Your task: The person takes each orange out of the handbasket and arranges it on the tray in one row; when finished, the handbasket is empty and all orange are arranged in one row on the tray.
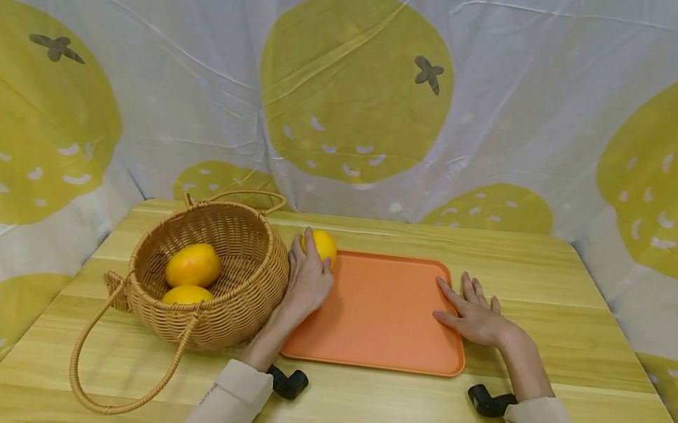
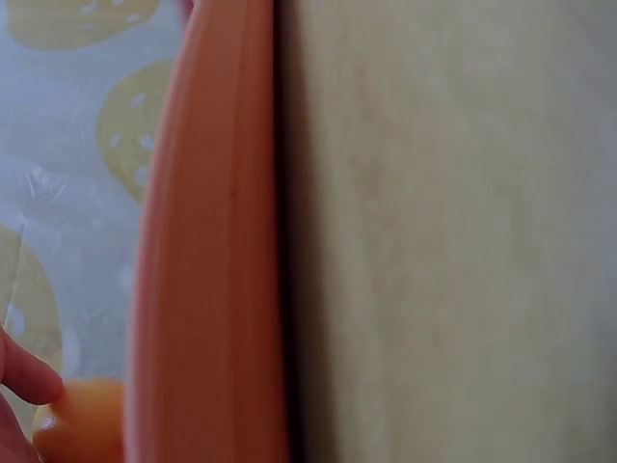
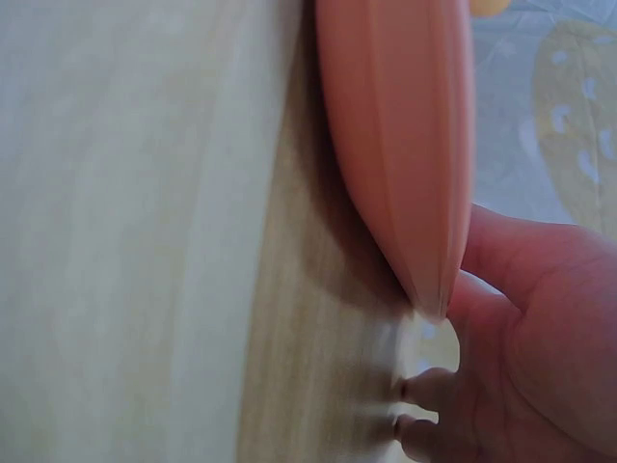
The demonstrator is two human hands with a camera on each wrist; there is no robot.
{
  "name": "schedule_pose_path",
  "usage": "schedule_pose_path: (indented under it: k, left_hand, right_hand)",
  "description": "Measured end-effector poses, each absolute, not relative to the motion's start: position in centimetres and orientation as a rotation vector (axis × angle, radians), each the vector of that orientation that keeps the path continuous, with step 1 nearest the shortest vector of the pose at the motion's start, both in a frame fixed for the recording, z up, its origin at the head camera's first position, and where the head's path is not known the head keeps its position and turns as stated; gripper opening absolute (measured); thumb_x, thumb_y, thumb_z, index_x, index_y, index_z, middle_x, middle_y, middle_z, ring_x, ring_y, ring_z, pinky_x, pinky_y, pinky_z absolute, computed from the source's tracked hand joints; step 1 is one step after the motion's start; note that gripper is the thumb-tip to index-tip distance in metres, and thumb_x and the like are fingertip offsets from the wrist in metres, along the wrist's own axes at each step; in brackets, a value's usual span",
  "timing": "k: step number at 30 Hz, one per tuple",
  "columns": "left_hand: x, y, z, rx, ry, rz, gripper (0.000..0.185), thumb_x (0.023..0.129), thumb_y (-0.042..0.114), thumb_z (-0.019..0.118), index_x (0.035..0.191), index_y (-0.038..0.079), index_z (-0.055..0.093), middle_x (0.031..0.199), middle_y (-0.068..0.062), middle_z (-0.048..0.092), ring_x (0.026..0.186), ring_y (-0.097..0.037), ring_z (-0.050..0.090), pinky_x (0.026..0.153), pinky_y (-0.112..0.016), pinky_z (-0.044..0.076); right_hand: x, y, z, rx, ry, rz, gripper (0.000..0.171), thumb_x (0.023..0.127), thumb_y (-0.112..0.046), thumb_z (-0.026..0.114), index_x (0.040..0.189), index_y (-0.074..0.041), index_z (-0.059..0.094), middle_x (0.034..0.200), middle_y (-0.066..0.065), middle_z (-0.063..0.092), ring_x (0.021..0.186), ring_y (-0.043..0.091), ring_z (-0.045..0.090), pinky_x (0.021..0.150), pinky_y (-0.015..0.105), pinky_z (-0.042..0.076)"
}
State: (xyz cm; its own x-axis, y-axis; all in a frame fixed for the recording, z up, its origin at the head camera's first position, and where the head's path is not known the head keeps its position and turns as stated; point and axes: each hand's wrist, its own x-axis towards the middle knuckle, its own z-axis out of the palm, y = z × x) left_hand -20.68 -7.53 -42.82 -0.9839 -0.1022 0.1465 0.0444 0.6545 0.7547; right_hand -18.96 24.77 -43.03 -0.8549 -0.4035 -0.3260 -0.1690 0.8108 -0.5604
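Left hand (image 1: 307, 279) curled over a yellow-orange fruit (image 1: 322, 245), fingers wrapped round its near side, holding it at the far left corner of the orange tray (image 1: 377, 315); from the left wrist view, a fingertip (image 2: 29, 376) seen pressed against the fruit's skin just beside the tray rim. Right hand (image 1: 474, 313) laid flat with fingers straight, gripping nothing, index finger and thumb resting on the tray's right edge and the other fingers on the wood beside it, apparently to steady the tray against sliding. Confirmed in the right wrist view: thumb on the tray's top side, fingers (image 3: 424, 395) spread on the tabletop just off its edge. Wicker basket (image 1: 211, 273) tipped on its side immediately left of the tray, mouth facing up and forward, two more fruits (image 1: 192, 265) lodged inside, long handle trailing toward the near side. Tray otherwise bare, set squarely on a light wooden table (image 1: 542, 420). Behind and around the tray, a white cloth backdrop (image 1: 515, 120) printed with large yellow citrus shapes, creased, closing off the room.
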Motion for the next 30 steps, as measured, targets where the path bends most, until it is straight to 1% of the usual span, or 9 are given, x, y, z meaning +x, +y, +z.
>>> schedule_pose_path:
  k: [7,11,19,27,30]
  left_hand:
    - [-20.66,-7.56,-43.09,0.044,-2.659,-1.222,0.069,0.106,0.016,0.052,0.160,-0.008,0.016,0.157,-0.040,0.019,0.144,-0.056,0.029,0.117,-0.064,0.033]
    - [-20.70,-7.64,-43.23,0.031,-2.662,-1.192,0.068,0.107,0.015,0.051,0.160,-0.009,0.016,0.155,-0.042,0.019,0.142,-0.058,0.029,0.117,-0.064,0.033]
    - [-20.73,-7.59,-43.16,0.053,-2.661,-1.220,0.070,0.108,0.016,0.051,0.161,-0.008,0.013,0.157,-0.043,0.015,0.148,-0.057,0.022,0.121,-0.063,0.028]
    - [-20.57,-7.42,-43.14,0.027,-2.631,-1.191,0.064,0.108,0.015,0.052,0.162,-0.003,0.022,0.156,-0.045,0.016,0.148,-0.057,0.022,0.121,-0.065,0.029]
    - [-20.60,-7.37,-43.18,0.028,-2.647,-1.164,0.063,0.108,0.016,0.052,0.161,-0.003,0.024,0.157,-0.044,0.017,0.149,-0.056,0.022,0.121,-0.064,0.028]
  right_hand:
    - [-18.99,24.78,-43.08,-0.430,2.559,-0.745,0.079,0.108,-0.048,0.049,0.167,-0.009,0.013,0.166,0.033,-0.022,0.153,0.055,-0.021,0.113,0.078,-0.017]
    - [-18.96,24.75,-43.06,-0.432,2.564,-0.739,0.079,0.108,-0.048,0.050,0.167,-0.010,0.015,0.167,0.033,-0.021,0.153,0.056,-0.019,0.113,0.078,-0.016]
    - [-18.92,24.76,-43.03,-0.433,2.561,-0.743,0.080,0.107,-0.049,0.051,0.167,-0.010,0.015,0.166,0.034,-0.020,0.153,0.056,-0.019,0.113,0.078,-0.015]
    - [-18.82,24.79,-42.95,-0.426,2.552,-0.752,0.080,0.107,-0.048,0.051,0.167,-0.009,0.015,0.166,0.034,-0.021,0.153,0.055,-0.020,0.113,0.078,-0.016]
    - [-18.80,24.82,-42.96,-0.428,2.554,-0.754,0.080,0.107,-0.048,0.051,0.167,-0.009,0.015,0.166,0.034,-0.021,0.153,0.056,-0.020,0.113,0.078,-0.016]
